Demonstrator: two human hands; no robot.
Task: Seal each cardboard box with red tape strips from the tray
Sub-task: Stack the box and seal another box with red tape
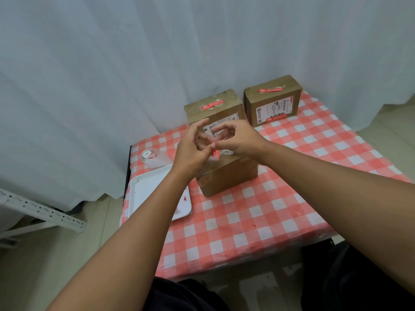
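Both hands' fingers on a red tape strip above the nearest cardboard box

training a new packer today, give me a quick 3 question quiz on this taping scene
1. True or false: the far right box already carries red tape.
2. What do both hands pinch? A) a red tape strip B) scissors C) the label roll
3. Fill in: the white tray lies to the ___ of the near box.

Key: 1 true; 2 A, the left hand and right hand pinch the red tape strip; 3 left.
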